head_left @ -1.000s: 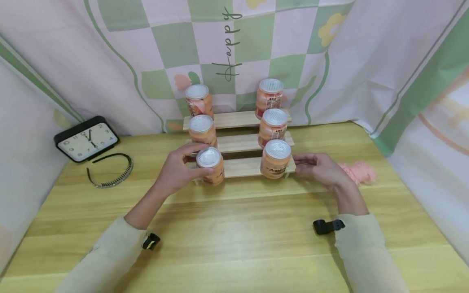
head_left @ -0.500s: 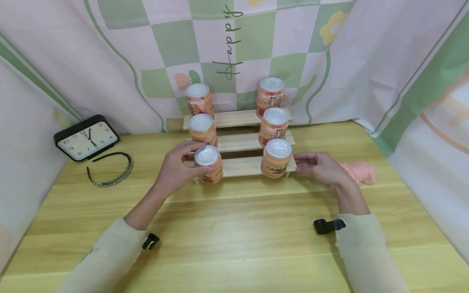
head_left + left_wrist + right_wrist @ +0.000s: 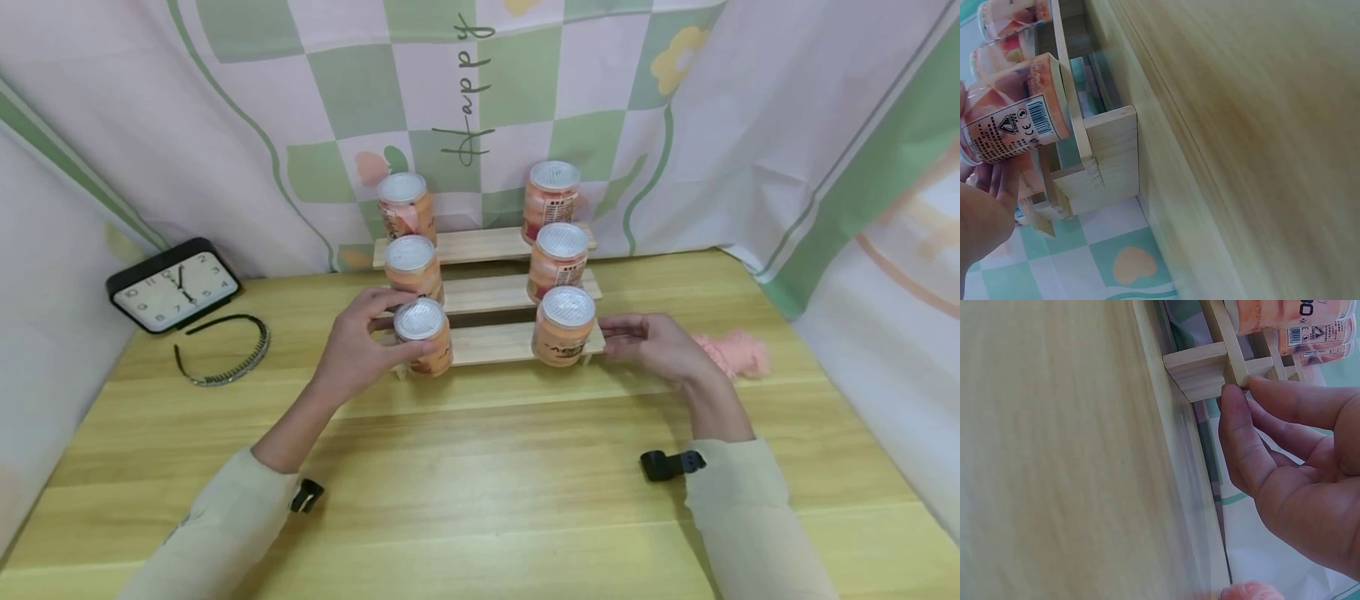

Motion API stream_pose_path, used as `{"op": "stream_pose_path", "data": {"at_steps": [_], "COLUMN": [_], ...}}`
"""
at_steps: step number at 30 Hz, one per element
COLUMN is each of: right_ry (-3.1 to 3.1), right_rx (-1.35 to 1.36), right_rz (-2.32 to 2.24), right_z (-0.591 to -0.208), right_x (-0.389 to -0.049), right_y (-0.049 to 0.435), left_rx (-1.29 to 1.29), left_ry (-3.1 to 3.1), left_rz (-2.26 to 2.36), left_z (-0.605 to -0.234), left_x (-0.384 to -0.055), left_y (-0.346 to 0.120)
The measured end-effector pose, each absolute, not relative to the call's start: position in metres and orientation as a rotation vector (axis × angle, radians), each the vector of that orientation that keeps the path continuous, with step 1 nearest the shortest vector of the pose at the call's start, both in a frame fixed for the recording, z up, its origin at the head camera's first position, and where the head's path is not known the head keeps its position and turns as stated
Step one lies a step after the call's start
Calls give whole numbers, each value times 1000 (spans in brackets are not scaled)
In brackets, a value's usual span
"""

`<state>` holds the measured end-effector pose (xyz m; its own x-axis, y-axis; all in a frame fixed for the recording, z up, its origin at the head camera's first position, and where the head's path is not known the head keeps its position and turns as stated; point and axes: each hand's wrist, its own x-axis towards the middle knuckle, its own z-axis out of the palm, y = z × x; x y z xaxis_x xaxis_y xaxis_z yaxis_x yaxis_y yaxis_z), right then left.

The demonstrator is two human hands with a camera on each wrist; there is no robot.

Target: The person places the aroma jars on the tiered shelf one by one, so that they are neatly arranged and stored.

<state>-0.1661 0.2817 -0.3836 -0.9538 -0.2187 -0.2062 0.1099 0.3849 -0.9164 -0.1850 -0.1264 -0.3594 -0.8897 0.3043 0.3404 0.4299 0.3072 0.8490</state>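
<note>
My left hand [image 3: 358, 340] grips a peach-orange jar [image 3: 430, 354] with a clear ribbed lid, thumb in front and fingers behind. The jar stands at the left end of the lowest step of a wooden tiered shelf [image 3: 491, 343]. In the left wrist view the base of this jar [image 3: 1019, 112] is against the board. At the other end of that step, my right hand [image 3: 651, 343] pinches the board's corner between thumb and finger, as the right wrist view shows at the wooden shelf [image 3: 1232, 362]. Close to the right hand stands another such jar [image 3: 564, 337] on the lowest step.
Similar jars stand in pairs on the middle and top steps, such as the middle right jar [image 3: 558, 271] and top left jar [image 3: 407, 212]. A black clock [image 3: 176, 285] and a hairband [image 3: 225, 367] lie left. A fluffy pink item [image 3: 738, 353] is beyond the right hand.
The jar in my left hand has shifted slightly left along the lowest step, the hand moving with it. My right hand stays at the board's corner.
</note>
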Motion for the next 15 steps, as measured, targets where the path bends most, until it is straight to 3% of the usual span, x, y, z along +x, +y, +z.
{"op": "stream_pose_path", "data": {"at_steps": [15], "right_ry": [2366], "right_rx": [-116], "right_rz": [-1571], "right_z": [-384], "right_x": [-166], "right_y": [280], "left_rx": [-704], "left_ry": [-2445], "left_rz": [-1645], "left_z": [-363], "left_x": [-183], "left_y": [-130]}}
